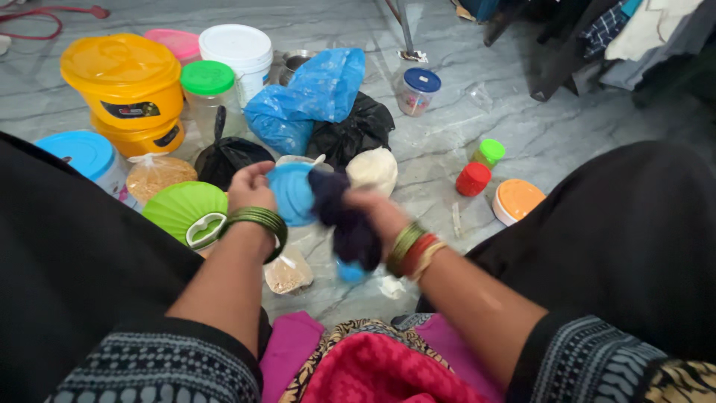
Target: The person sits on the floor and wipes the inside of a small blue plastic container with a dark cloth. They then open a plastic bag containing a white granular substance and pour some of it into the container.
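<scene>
Dead centre of the frame, your left hand (250,188) is clamped on the edge of a blue lid (292,194), and your right hand (380,213) is bunched tight around a dark cloth (350,224) pressed against it. A green lid (183,209) sits just left, yellow tubs (127,86) upper left.

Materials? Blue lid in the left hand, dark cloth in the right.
Round blue lid: looks like moulded plastic, smooth with a slight sheen and a rim edge. Dark navy cloth: soft woven or knit fabric, matte, bunched and draping in folds under the right hand; fibre type unclear.
</scene>
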